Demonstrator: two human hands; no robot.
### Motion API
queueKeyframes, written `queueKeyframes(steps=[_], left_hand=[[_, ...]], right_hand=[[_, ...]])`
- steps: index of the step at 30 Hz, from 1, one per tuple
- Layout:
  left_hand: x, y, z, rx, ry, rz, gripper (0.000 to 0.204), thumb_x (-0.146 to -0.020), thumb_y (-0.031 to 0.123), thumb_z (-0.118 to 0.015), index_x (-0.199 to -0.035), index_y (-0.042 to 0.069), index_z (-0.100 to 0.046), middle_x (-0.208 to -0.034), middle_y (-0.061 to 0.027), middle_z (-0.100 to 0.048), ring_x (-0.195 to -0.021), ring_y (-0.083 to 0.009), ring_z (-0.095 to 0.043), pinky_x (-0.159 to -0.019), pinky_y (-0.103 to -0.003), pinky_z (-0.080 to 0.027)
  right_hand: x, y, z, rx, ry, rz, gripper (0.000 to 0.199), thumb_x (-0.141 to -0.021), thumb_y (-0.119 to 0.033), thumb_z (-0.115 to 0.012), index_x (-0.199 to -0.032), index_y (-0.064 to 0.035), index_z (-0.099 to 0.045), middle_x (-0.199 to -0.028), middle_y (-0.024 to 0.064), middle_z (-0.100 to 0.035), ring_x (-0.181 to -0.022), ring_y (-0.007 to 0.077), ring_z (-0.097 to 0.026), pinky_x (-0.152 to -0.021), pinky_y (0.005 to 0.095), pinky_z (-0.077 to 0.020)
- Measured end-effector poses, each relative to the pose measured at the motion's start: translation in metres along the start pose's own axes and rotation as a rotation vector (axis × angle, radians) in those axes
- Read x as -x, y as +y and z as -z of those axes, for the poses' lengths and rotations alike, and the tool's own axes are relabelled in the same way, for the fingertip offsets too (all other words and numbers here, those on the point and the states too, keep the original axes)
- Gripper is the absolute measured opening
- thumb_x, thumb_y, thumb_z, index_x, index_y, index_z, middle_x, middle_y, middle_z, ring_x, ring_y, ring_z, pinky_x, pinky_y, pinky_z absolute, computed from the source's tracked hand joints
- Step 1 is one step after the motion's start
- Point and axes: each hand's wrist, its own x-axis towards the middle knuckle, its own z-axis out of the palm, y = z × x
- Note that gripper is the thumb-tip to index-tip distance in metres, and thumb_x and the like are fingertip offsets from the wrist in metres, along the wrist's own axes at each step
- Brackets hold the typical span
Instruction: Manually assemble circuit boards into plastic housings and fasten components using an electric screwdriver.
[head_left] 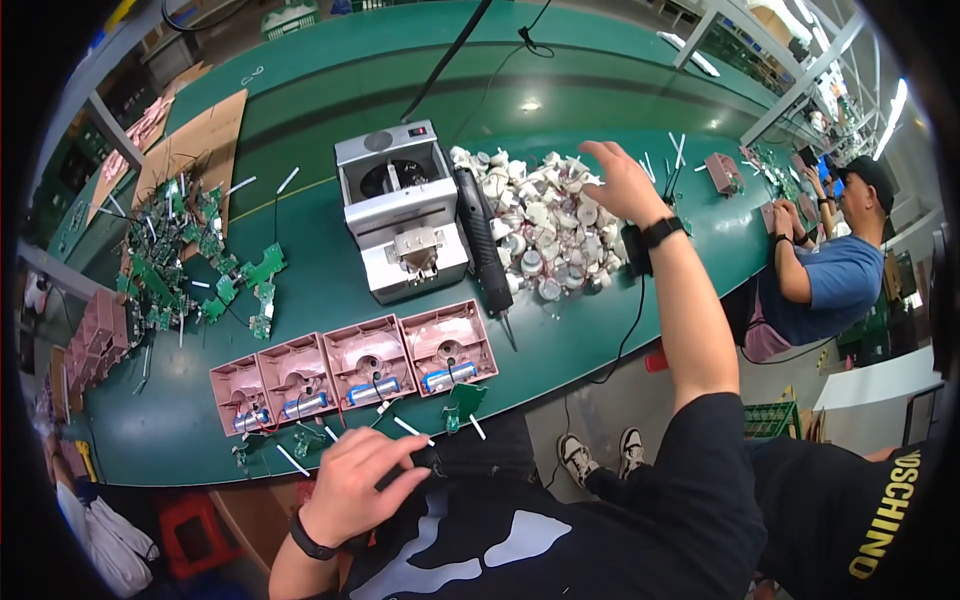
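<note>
My right hand reaches over the right side of a heap of white plastic parts with wires; its fingers are apart and I see nothing in them. Close to the bench's front edge, my left hand has its thumb and fingers spread, holding nothing visible. Ahead of it stands a row of several pink plastic housings, each with a blue cylindrical battery inside. A small green circuit board hangs by the rightmost housing. Between a silver box-shaped machine and the heap lies a black electric screwdriver.
Green circuit boards are piled at left on the green bench, near stacked pink housings. A black cable runs off the front edge. A co-worker handles parts at far right; another person in black is nearby.
</note>
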Motion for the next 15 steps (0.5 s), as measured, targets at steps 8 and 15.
queueKeyframes(steps=[8,15], left_hand=[[0.011,0.004,-0.019,0.023,-0.016,0.036,0.033,-0.079,0.01,-0.086,-0.11,0.008,-0.077,-0.081,-0.0017,-0.072,-0.076,-0.0234,-0.066,-0.072,-0.036,-0.053],[0.009,-0.002,-0.014,0.097,-0.035,0.046,0.03,-0.08,0.01,-0.085,-0.109,0.008,-0.077,-0.082,-0.0024,-0.073,-0.075,-0.0233,-0.067,-0.073,-0.036,-0.053]], right_hand=[[-0.068,0.001,-0.016,0.0,-0.592,0.134,0.054,-0.077,-0.021,-0.081,-0.129,-0.0103,-0.068,-0.11,0.0175,-0.073,-0.099,0.0377,-0.07,-0.094,0.0423,-0.0568],[-0.073,-0.01,0.036,-0.432,-0.536,-0.076,0.031,-0.09,-0.02,-0.074,-0.117,-0.0046,-0.072,-0.09,0.0124,-0.071,-0.07,0.0219,-0.07,-0.07,0.0377,-0.0592]])
